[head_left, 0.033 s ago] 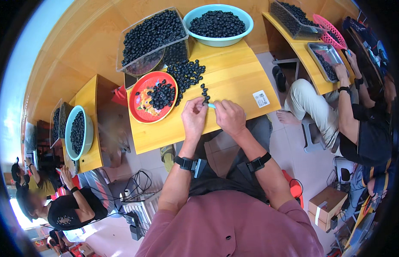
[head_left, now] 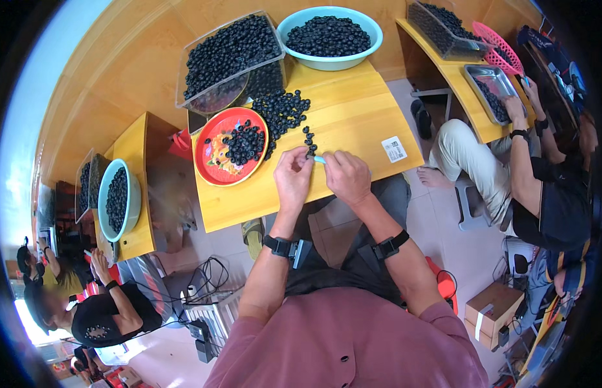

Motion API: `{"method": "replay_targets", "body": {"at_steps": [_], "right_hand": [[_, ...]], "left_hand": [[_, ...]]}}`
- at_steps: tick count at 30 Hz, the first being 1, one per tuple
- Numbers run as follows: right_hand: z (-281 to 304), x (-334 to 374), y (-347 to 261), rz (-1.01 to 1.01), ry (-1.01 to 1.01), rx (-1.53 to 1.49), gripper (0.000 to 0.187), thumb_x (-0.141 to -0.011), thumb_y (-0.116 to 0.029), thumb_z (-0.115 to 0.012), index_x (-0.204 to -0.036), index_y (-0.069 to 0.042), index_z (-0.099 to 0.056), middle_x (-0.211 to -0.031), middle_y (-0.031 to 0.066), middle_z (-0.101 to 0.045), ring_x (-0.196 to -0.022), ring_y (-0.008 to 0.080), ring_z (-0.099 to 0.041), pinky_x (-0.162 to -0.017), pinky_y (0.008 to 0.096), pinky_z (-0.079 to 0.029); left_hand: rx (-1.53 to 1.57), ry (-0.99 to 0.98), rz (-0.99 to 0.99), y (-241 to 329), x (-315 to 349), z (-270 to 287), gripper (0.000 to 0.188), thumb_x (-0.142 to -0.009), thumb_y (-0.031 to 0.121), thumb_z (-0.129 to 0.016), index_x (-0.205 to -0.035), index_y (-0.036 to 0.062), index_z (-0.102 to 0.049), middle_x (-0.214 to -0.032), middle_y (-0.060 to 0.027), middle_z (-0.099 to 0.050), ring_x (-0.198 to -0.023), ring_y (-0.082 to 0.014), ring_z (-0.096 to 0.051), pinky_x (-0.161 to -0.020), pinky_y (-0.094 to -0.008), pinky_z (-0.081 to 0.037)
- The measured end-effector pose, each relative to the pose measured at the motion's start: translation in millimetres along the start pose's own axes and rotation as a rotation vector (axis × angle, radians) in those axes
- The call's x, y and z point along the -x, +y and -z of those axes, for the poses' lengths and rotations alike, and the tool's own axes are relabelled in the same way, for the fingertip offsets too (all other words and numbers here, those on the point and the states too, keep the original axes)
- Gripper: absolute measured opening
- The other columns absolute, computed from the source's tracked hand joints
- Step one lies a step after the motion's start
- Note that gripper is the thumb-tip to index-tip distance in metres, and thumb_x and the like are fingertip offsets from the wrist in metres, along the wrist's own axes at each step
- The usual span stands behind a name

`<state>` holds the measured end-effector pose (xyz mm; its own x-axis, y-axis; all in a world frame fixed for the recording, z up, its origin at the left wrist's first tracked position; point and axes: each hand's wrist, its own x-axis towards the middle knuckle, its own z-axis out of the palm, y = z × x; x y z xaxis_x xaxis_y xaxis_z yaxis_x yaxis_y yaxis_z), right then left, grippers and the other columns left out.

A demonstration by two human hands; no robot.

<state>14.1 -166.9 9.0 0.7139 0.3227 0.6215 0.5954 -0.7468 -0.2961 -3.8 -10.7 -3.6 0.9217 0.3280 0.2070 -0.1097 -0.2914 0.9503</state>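
Observation:
My left hand (head_left: 293, 178) is closed in a pinch at a dark, round, bead-like piece (head_left: 310, 154), near the front of the yellow table (head_left: 352, 103). In my right hand (head_left: 346, 176) is a thin tool with a light-blue body (head_left: 319, 160), its end pointing at the left fingertips. A short trail of dark beads (head_left: 308, 137) lies just beyond my fingers. To the left, a red round tray (head_left: 210, 169) with a floral pattern holds more beads, and a loose pile (head_left: 281, 110) spreads beside it. The tool's tip is hidden by my left fingers.
At the table's back stand a clear bin (head_left: 181, 97) and a light-blue basin (head_left: 378, 46), both full of beads. A white label (head_left: 394, 149) sticks to the table's right side. People work at neighbouring tables left and right. Cables (head_left: 210, 278) and a cardboard box (head_left: 492, 310) lie lower down.

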Motion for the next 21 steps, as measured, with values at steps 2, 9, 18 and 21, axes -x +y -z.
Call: {"method": "replay_targets", "body": {"at_steps": [2,9,18,21], "right_hand": [[0,-1,0,-0.005,0.007,0.002,0.005,-0.088,-0.012,-0.069,-0.09,-0.008,-0.07,-0.076,0.0073,-0.062,-0.073,0.0263,-0.068,-0.064,0.0413,-0.056],[0,0,0,0.0,-0.018,0.006,0.005,-0.088,-0.012,-0.068,-0.091,-0.008,-0.07,-0.077,0.0074,-0.062,-0.072,0.0262,-0.068,-0.064,0.0411,-0.056],[-2,-1,0,-0.006,-0.012,-0.016,0.006,-0.089,-0.012,-0.068,-0.092,-0.007,-0.069,-0.077,0.0083,-0.061,-0.072,0.0271,-0.067,-0.064,0.0414,-0.056],[-3,-2,0,-0.014,-0.011,-0.03,0.006,-0.089,-0.012,-0.067,-0.092,-0.007,-0.069,-0.077,0.0086,-0.062,-0.073,0.0274,-0.068,-0.064,0.0417,-0.056]], "left_hand": [[-0.03,-0.003,-0.025,2,0,0,0.028,-0.089,-0.005,-0.076,-0.117,-0.001,-0.072,-0.097,-0.0027,-0.066,-0.082,-0.0074,-0.061,-0.076,-0.0233,-0.053],[0.016,0.0,0.002,2,0,0,0.027,-0.09,-0.006,-0.076,-0.116,-0.0007,-0.072,-0.097,-0.003,-0.066,-0.082,-0.0081,-0.061,-0.077,-0.0234,-0.053],[0.152,0.022,0.047,-12,-1,-2,0.025,-0.087,-0.007,-0.078,-0.11,-0.001,-0.071,-0.095,-0.0048,-0.068,-0.082,-0.0104,-0.067,-0.075,-0.0255,-0.056],[0.234,-0.002,0.08,-12,0,-1,0.025,-0.089,-0.007,-0.076,-0.111,-0.0009,-0.067,-0.097,-0.0028,-0.067,-0.084,-0.0081,-0.064,-0.078,-0.0232,-0.054]]}}
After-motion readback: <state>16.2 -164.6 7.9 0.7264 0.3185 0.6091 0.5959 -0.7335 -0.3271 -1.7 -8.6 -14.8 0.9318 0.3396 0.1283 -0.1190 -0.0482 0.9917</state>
